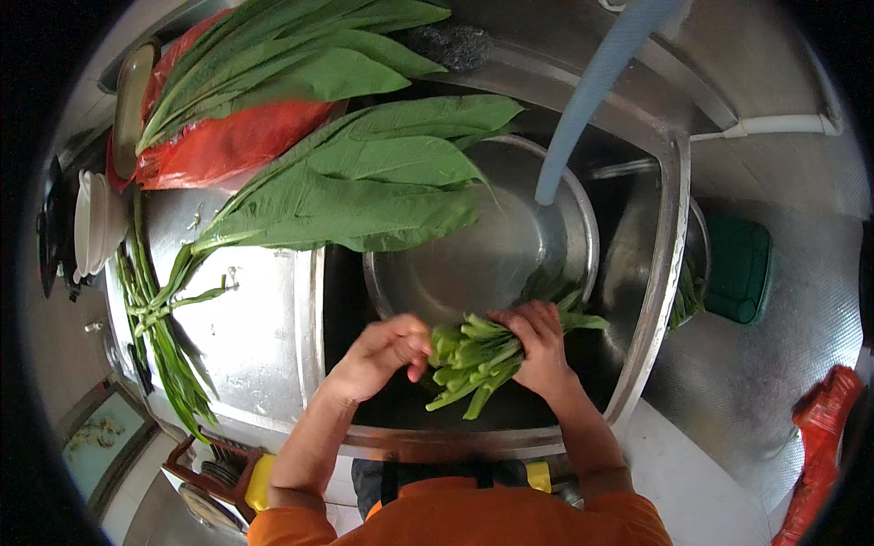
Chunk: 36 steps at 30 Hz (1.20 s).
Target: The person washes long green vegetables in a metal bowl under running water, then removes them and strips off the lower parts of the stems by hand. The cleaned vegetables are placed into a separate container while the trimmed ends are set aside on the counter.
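Note:
My right hand (pixel 536 345) grips a bunch of leafy green stalks (pixel 478 365) over the front of a sink. The pale cut ends face left, and the leaves trail behind my hand at the rim of a round metal basin (pixel 593 225). Close by the stalk ends is my left hand (pixel 382 358), fingers curled and a little blurred; whether it pinches anything is unclear. Clear water appears to stand in the basin. Large broad green leaves (pixel 369 177) reach from the left drainboard over the basin's edge.
A blue-grey hose (pixel 587 95) hangs down into the basin. More broad leaves (pixel 321 68) rest on a red plastic bag (pixel 232 147). Thin green stalks (pixel 160 355) lie on the steel drainboard (pixel 266 307). Right of the sink are a green plastic container (pixel 737 269) and another red bag (pixel 823 430).

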### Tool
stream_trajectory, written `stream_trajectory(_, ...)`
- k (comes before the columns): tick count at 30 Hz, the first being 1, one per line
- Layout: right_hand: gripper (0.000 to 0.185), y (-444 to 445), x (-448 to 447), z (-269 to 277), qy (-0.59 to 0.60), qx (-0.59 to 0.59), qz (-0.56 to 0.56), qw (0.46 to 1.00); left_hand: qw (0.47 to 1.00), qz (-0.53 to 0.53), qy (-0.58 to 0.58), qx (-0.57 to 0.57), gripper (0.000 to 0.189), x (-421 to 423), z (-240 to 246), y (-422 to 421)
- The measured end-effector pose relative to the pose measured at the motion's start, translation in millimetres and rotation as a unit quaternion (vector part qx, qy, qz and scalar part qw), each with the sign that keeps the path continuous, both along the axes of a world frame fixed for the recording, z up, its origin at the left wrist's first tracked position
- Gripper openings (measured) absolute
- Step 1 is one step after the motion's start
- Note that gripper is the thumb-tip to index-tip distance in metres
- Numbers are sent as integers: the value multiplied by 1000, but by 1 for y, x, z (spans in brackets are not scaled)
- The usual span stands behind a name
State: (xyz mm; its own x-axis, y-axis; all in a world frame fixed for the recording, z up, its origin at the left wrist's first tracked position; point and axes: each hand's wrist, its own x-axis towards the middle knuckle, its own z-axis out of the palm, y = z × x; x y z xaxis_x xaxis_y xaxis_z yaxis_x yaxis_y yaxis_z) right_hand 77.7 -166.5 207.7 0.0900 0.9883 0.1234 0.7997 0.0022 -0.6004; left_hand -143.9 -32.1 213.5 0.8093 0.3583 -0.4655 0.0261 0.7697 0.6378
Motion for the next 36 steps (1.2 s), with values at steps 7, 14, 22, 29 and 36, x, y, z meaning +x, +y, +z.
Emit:
stream_trajectory(7, 64, 7, 41, -23, 442, -227, -92, 863, 975, -55, 108, 186, 20, 45, -45, -10)
stream_trajectory(14, 98, 27, 74, -213, 403, -327, -377, 768, 921, 209, 315, 89, 75, 151, -174, 0)
stream_trajectory(22, 59, 9, 91, -229, 444, -296, -481, 696, 883, 130, 388, 231, 53, 116, -324, -7)
stream_trajectory(29, 82, 11, 87, -233, 541, -224, -527, 616, 888, -17, 452, 84, 95, 135, -290, 18)
stream_trajectory(36, 67, 27, 88, -225, 536, -82, -497, 678, 918, 37, 387, 81, 126, 173, -218, 20)
